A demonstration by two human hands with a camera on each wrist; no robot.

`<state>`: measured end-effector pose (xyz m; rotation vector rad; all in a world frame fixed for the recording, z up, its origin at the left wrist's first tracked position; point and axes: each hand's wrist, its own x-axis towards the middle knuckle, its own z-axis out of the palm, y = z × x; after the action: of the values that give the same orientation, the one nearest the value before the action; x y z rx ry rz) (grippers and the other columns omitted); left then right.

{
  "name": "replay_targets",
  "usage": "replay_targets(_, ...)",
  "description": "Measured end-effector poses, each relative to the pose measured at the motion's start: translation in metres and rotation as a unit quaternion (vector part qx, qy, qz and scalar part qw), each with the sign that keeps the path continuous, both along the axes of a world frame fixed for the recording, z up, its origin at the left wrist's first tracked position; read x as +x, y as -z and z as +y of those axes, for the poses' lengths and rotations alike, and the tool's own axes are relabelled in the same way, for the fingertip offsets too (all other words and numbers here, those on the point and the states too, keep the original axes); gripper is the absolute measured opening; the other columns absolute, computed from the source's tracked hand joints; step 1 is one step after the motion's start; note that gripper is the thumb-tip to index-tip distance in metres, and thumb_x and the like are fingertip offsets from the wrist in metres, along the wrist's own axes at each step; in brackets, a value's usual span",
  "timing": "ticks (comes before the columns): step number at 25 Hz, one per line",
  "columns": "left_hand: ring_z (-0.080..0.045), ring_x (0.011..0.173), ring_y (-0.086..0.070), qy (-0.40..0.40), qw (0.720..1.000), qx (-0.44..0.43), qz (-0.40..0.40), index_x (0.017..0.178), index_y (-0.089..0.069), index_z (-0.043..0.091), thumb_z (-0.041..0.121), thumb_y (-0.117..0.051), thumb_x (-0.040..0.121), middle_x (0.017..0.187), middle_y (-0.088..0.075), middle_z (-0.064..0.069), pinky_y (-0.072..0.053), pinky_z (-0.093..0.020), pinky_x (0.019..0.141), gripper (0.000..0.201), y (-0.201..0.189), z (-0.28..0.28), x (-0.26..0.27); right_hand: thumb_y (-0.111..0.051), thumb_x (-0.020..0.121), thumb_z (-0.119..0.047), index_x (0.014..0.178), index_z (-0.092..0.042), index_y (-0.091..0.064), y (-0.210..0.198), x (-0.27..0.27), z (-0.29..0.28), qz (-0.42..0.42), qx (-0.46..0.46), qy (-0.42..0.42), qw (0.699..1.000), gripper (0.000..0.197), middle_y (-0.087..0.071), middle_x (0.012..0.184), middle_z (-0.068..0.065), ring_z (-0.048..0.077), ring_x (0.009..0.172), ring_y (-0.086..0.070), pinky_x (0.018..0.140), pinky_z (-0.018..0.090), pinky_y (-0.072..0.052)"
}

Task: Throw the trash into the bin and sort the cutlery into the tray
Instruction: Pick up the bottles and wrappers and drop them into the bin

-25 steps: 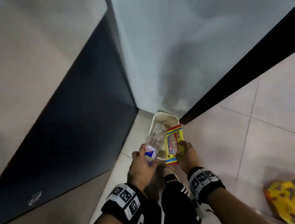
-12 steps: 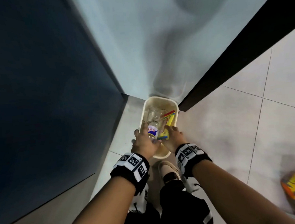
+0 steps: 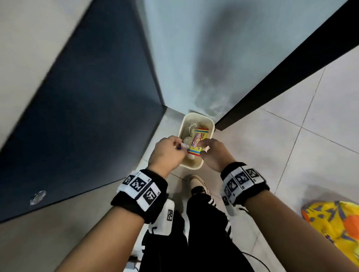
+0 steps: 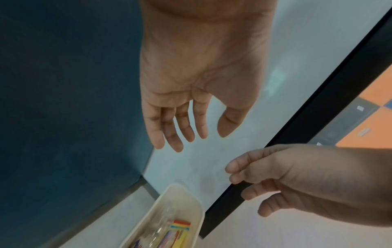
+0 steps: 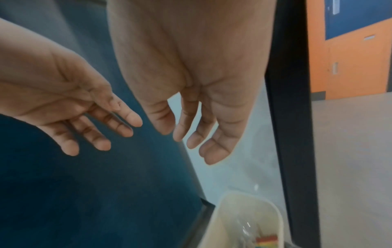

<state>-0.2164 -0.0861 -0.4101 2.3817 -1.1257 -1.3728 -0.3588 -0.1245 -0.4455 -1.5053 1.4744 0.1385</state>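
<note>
No wording can be read with certainty. The yellow snack packet (image 3: pixel 197 142) in the bin (image 3: pixel 211 123) bears red lettering too blurred to make out, and the wristbands (image 3: pixel 140 188) carry black-and-white square code markers with tiny, unreadable digits.

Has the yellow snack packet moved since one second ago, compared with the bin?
Yes. The yellow snack packet was held above the near rim of the cream bin; now it lies down inside it, released by the right hand.
</note>
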Motion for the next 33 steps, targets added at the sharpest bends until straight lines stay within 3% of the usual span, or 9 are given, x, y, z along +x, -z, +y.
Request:
replay_targets(3,-0.023,0.107,-0.060,-0.031,0.998,-0.046,0.015,0.116,-0.063,0.017,0.019,-0.062,0.083,0.123,-0.062,-0.002,-0.043,-0.023,0.093,0.033,-0.090,0.012,0.003,-0.052,0.084,-0.006,0.111,-0.014,-0.065,-0.078,0.003,0.007,-0.031,-0.034,-0.032,0.998,0.031,-0.061,0.121,0.007,0.028,0.101,-0.060,0.087,0.022,-0.041)
replay_targets(6,-0.019,0.102,-0.061,-0.060,0.994,-0.092,0.023,0.112,-0.065,0.017,0.016,-0.061,0.083,0.111,-0.065,0.001,-0.045,-0.022,0.087,0.029,-0.185,0.026,0.011,-0.055,0.084,-0.004,0.107,-0.008,-0.064,-0.160,0.008,0.013,-0.079,-0.070,-0.117,0.988,0.025,-0.059,0.100,0.005,0.009,0.070,-0.052,0.066,0.007,-0.036)
replay_targets(8,-0.011,0.091,-0.060,-0.080,0.988,-0.135,0.002,0.110,-0.065,0.018,0.016,-0.060,0.083,0.104,-0.065,0.004,-0.044,-0.016,0.079,0.027,-0.242,0.036,0.024,-0.054,0.085,-0.004,0.108,-0.009,-0.063,-0.211,0.017,0.012,-0.107,-0.106,-0.178,0.972,0.026,-0.056,0.094,-0.001,0.009,0.069,-0.050,0.063,0.003,-0.035)
replay_targets(11,-0.002,0.073,-0.054,-0.157,0.963,-0.212,-0.050,0.108,-0.065,0.019,0.013,-0.060,0.082,0.091,-0.060,0.012,-0.041,-0.008,0.067,0.027,-0.320,0.047,0.050,-0.055,0.083,-0.012,0.107,-0.015,-0.064,-0.272,0.039,0.001,-0.170,-0.154,-0.205,0.951,0.026,-0.056,0.093,-0.004,0.016,0.076,-0.054,0.077,0.024,-0.048)
replay_targets(15,-0.003,0.071,-0.057,-0.241,0.916,-0.287,-0.138,0.108,-0.065,0.023,0.019,-0.061,0.083,0.097,-0.061,0.011,-0.043,-0.015,0.065,0.026,-0.397,0.068,0.082,-0.059,0.085,-0.006,0.106,-0.014,-0.065,-0.338,0.078,-0.018,-0.252,-0.183,-0.233,0.921,0.024,-0.057,0.091,-0.002,0.008,0.067,-0.051,0.066,0.002,-0.042)
replay_targets(19,-0.016,0.083,-0.058,-0.296,0.881,-0.297,-0.221,0.112,-0.064,0.019,0.023,-0.061,0.085,0.112,-0.065,0.001,-0.040,-0.023,0.075,0.028,-0.422,0.091,0.115,-0.056,0.086,-0.007,0.107,-0.015,-0.065,-0.375,0.120,-0.028,-0.265,-0.198,-0.269,0.905,0.024,-0.060,0.092,0.000,0.003,0.067,-0.051,0.069,0.009,-0.041)
replay_targets(23,-0.024,0.102,-0.059,-0.307,0.866,-0.260,-0.297,0.121,-0.060,0.015,0.021,-0.060,0.084,0.126,-0.060,-0.009,-0.041,-0.027,0.087,0.037,-0.430,0.100,0.169,-0.055,0.087,-0.008,0.112,-0.012,-0.062,-0.400,0.173,-0.029,-0.259,-0.229,-0.311,0.885,0.026,-0.057,0.103,0.003,0.014,0.073,-0.049,0.075,0.020,-0.038)
replay_targets(27,-0.031,0.125,-0.048,-0.268,0.877,-0.237,-0.321,0.130,-0.051,0.010,0.019,-0.061,0.082,0.137,-0.047,-0.016,-0.035,-0.030,0.105,0.050,-0.427,0.084,0.221,-0.054,0.088,-0.010,0.120,-0.011,-0.058,-0.421,0.239,-0.034,-0.227,-0.287,-0.336,0.868,0.032,-0.053,0.121,0.012,0.017,0.090,-0.049,0.082,0.020,-0.036)
replay_targets(33,-0.035,0.126,-0.046,-0.223,0.901,-0.137,-0.345,0.138,-0.039,0.014,0.031,-0.063,0.080,0.139,-0.041,-0.017,-0.038,-0.042,0.107,0.065,-0.403,0.066,0.275,-0.049,0.091,-0.009,0.141,-0.021,-0.039,-0.418,0.320,-0.039,-0.170,-0.292,-0.350,0.874,0.052,-0.030,0.147,0.016,0.031,0.130,-0.044,0.107,0.025,-0.032)
